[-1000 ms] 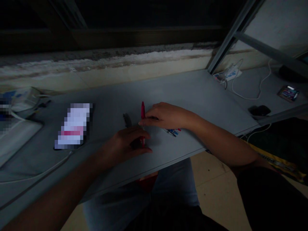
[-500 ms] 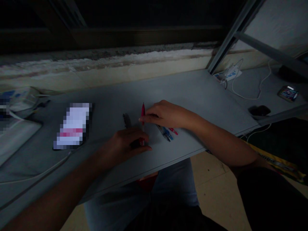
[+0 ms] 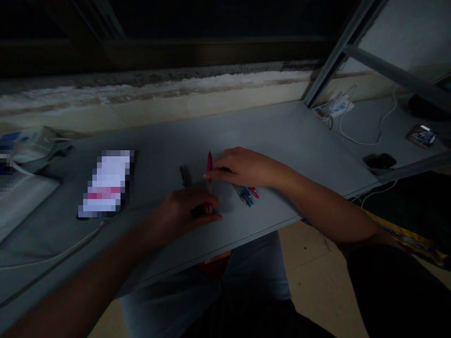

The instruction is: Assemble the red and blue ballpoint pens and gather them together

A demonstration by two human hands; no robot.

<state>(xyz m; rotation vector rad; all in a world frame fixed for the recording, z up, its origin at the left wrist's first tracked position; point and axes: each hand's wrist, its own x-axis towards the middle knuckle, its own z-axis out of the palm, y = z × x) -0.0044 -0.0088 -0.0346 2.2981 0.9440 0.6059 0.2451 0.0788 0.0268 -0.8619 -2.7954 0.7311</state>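
Slim red plastic pen (image 3: 209,165) stands across both hands, over flat grey worktop (image 3: 268,129). Left hand (image 3: 179,211): fingers curled together round its lower end. Right hand (image 3: 244,168): fingers together, pinching the barrel. Blue-and-red pens (image 3: 244,195) lie just beside; dark slim object (image 3: 185,176) near.

On my feed, the change sits just below the right hand (image 3: 244,168). The small blue-and-red pens (image 3: 245,195) no longer lie almost level across the view as they did a second ago. They have swung to a slant, one end running up toward the palm, and they have drawn in from their looser fan into a tighter bunch, closer beneath the hand.
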